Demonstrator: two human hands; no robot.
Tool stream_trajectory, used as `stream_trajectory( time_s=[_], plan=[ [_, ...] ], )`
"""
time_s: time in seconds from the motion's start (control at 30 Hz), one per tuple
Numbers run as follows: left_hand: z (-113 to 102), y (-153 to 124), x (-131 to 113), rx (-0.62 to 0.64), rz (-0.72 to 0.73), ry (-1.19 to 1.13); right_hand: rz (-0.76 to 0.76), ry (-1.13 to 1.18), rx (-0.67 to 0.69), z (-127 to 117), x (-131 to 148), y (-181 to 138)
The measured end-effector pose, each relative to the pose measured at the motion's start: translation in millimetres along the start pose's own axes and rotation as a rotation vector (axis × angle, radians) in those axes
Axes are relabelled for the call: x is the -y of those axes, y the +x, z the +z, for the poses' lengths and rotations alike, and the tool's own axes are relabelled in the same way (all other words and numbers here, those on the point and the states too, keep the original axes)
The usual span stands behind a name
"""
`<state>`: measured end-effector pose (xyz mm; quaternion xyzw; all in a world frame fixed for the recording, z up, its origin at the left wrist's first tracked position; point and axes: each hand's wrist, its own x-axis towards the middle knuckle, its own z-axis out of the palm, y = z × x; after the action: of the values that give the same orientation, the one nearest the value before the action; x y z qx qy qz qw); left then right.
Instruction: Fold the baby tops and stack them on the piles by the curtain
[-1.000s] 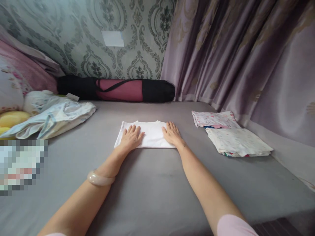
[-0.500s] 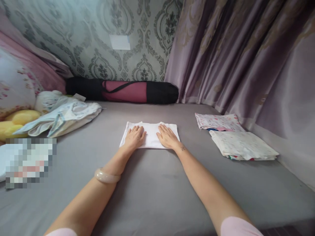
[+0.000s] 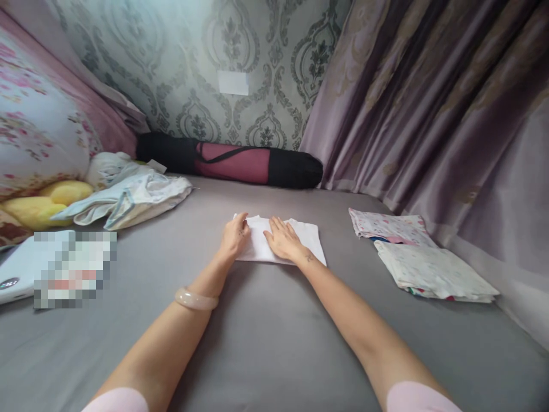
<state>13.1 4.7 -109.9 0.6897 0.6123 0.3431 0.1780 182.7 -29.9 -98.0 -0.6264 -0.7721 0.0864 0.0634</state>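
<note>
A folded white garment (image 3: 295,237) lies flat on the grey bed sheet in front of me, a neat rectangle with a slightly uneven far edge. At its left edge is my left hand (image 3: 235,236), turned partly on its side with fingers curled around the cloth's border. The fingertips are partly hidden. My right hand (image 3: 283,237) rests palm down on the middle of the garment, its fingers stretched out and the thumb apart. A pale bangle (image 3: 196,299) circles my left forearm.
Two folded patterned cloth piles (image 3: 437,272) lie to the right. Crumpled pale clothes (image 3: 146,197), a yellow plush thing (image 3: 47,206) and a white device (image 3: 38,266) beside a blurred patch are on the left. A black and maroon long bag (image 3: 231,163) lies against the wall.
My left hand has gone from lying flat on the garment to curling at its left edge. My right hand has slid left toward the garment's middle. The view has turned slightly left.
</note>
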Motion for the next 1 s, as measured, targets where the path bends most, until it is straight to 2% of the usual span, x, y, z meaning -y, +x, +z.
stream_trajectory(
  time_s=[0.1, 0.17, 0.3, 0.4, 0.53, 0.63, 0.77, 0.87, 1.0],
  plan=[
    [-0.2, 7.1, 7.3, -0.061, -0.050, -0.147, 0.018, 0.002, -0.021, 19.9, 3.1, 2.6],
    [0.6, 12.6, 14.8, -0.106, -0.099, -0.263, 0.017, -0.005, -0.012, 25.1, 1.2, 2.8],
    [3.5, 22.2, 30.1, -0.213, -0.213, -0.493, 0.016, -0.003, 0.068, 11.9, 2.1, 5.2],
    [3.7, 25.7, 36.1, -0.255, -0.270, -0.600, 0.039, -0.015, 0.123, -3.3, 14.1, 11.8],
    [-0.8, 26.0, 35.8, -0.282, -0.328, -0.662, 0.001, -0.015, 0.066, -2.7, 36.8, 24.2],
    [-5.3, 25.7, 34.1, -0.286, -0.371, -0.694, 0.011, 0.020, -0.001, 14.0, 46.6, 30.2],
    [-9.7, 27.4, 36.0, -0.302, -0.421, -0.710, 0.031, 0.029, -0.047, 30.8, 46.0, 31.6],
    [-12.1, 29.9, 40.3, -0.304, -0.447, -0.692, 0.020, 0.024, 0.009, 24.5, 44.4, 32.8],
    [-13.8, 31.4, 44.7, -0.304, -0.458, -0.690, 0.047, -0.003, 0.150, 3.0, 53.8, 40.4]
  ],
)
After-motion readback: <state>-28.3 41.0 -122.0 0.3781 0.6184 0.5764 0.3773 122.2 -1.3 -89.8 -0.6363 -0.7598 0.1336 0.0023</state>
